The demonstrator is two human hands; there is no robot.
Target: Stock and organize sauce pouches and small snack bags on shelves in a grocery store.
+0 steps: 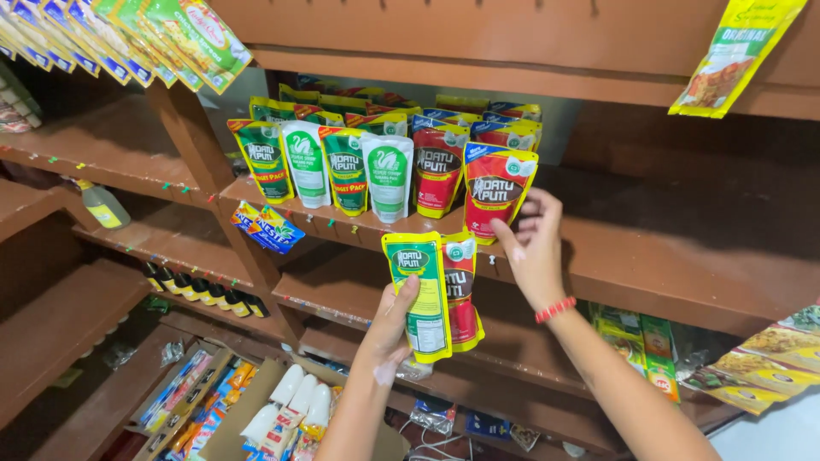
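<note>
My left hand (pixel 391 323) grips two sauce pouches held upright below the shelf: a green-and-yellow pouch (pixel 418 294) in front and a red pouch (pixel 462 292) behind it. My right hand (pixel 531 243), with a red bracelet at the wrist, reaches up with its fingers on the lower right edge of a red pouch (pixel 498 189) standing on the brown wooden shelf (pixel 649 265). To the left of that pouch stand another red pouch (pixel 438 169), white pouches (pixel 389 177) and green pouches (pixel 265 159) in a row.
Rows of more pouches stand behind the front row. Snack packets hang at the top left (pixel 171 38) and top right (pixel 735 55). Small dark bottles (pixel 205 290) line a lower shelf. A cardboard box with white bottles (pixel 295 405) sits below. Packets lie at the right (pixel 769 367).
</note>
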